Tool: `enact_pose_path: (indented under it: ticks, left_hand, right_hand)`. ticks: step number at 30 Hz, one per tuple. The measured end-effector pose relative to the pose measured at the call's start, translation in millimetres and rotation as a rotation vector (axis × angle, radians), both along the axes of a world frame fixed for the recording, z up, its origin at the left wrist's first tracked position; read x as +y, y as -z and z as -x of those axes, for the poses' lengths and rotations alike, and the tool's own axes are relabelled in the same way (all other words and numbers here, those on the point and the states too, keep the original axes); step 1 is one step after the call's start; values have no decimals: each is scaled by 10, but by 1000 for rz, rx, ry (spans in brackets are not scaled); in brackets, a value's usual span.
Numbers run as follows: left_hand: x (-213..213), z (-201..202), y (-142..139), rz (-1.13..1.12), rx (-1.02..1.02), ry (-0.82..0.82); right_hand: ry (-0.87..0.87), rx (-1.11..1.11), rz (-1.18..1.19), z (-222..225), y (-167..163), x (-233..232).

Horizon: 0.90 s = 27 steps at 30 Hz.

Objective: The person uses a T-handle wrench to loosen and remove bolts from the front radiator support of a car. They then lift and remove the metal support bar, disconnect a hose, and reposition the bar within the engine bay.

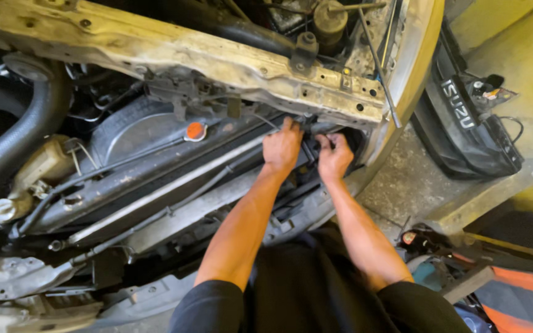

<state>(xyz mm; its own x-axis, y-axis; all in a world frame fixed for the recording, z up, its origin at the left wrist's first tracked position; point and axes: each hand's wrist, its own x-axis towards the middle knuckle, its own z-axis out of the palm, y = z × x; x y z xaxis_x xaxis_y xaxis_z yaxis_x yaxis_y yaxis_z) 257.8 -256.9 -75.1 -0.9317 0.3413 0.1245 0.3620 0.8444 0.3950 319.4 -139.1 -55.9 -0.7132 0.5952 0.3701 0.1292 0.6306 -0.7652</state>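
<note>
Seen from my head camera, I am leaning over the open front of a vehicle with its grille removed. My left hand (pixel 282 148) reaches forward with the fingers curled down onto a small dark fitting (pixel 308 148) at the right end of the black radiator (pixel 155 166), just under the dirty cream-painted metal crossmember (pixel 217 58); its grip looks closed around that part, though the fingertips are hidden. My right hand (pixel 334 157) sits just beside the left, fingers bent and pinching at the same dark fitting, and I cannot tell exactly what it has hold of. Further left on the radiator top sits a round orange-red radiator cap (pixel 195 130). A thick black rubber hose (pixel 13 148) curves down the far left, beside a grimy cream plastic reservoir bottle (pixel 44 166). A thin metal prop rod (pixel 377 68) slants down past the crossmember's right end. On the concrete floor (pixel 402 185) to the right lies the detached black plastic grille (pixel 464 123), well apart from my hands.
</note>
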Motion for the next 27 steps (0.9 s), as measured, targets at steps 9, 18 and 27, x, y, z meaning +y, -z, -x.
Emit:
enact_pose_path:
  ticks: [9,18,27]
  left_hand:
    - [108,-20,-28,20,-66,3]
    - [240,79,37,17,-74,-31]
    - [164,145,58,-46,-96,-19]
  right_hand:
    - [48,-20,93,24,-44,78]
    - [-76,78,-44,38,121,73]
    - [-238,69,-197,51,255,111]
